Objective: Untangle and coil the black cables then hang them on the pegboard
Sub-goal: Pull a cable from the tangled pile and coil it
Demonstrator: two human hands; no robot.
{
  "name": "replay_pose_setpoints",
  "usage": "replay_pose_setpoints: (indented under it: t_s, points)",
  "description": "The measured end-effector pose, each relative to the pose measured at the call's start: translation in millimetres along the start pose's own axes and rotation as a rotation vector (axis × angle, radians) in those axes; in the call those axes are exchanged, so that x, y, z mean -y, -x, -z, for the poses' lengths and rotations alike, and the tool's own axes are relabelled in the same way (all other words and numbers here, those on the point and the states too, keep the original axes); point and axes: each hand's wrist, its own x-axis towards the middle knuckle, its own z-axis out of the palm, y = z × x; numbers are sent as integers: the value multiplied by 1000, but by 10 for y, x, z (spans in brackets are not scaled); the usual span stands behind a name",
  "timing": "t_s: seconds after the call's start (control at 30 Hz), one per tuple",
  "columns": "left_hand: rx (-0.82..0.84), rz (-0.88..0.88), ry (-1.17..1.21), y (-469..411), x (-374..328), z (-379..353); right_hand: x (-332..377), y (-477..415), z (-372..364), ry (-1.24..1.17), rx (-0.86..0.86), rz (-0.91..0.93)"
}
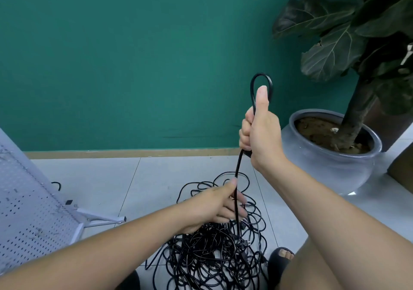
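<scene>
Plainly, the right hand [260, 133] had its grip closed in a fist round a doubled-over loop of black cable [238, 169], thumb up; the left hand [220, 207] pinched the same strand lower down, above the tangle [214, 251] on the floor [100, 184]. It looked light, limp and springy, likely to snag: best held near the loop, feeding slack through the lower fingers.

A teal wall [134, 55] rose above a light wooden baseboard [134, 154] and pale grey floor tiles [100, 184]. At right, a fiddle-leaf fig [330, 53] with broad dark leaves stood in a rounded grey glazed pot [330, 169] of brown soil [317, 131] near the wall.
</scene>
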Motion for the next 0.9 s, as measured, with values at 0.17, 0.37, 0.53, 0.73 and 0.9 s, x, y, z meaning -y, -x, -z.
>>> replay_pose_setpoints:
  t_s: [0.17,0.37,0.53,0.73,0.9]
  points:
    - [48,-40,-465,145,-18,-88,-36,-245,86,289,-113,135]
    - [-281,-364,-742,388,-406,111,-192,-307,105,597,36,158]
    - [-432,-575,-487,595,-724,401,-321,-135,-46,572,296,-33]
    - [-695,-741,-420,641,-815,720,-427,93,-106,228,529,-274]
    - [-792,-843,-550,618,-840,810,-487,163,-97,203,640,-270]
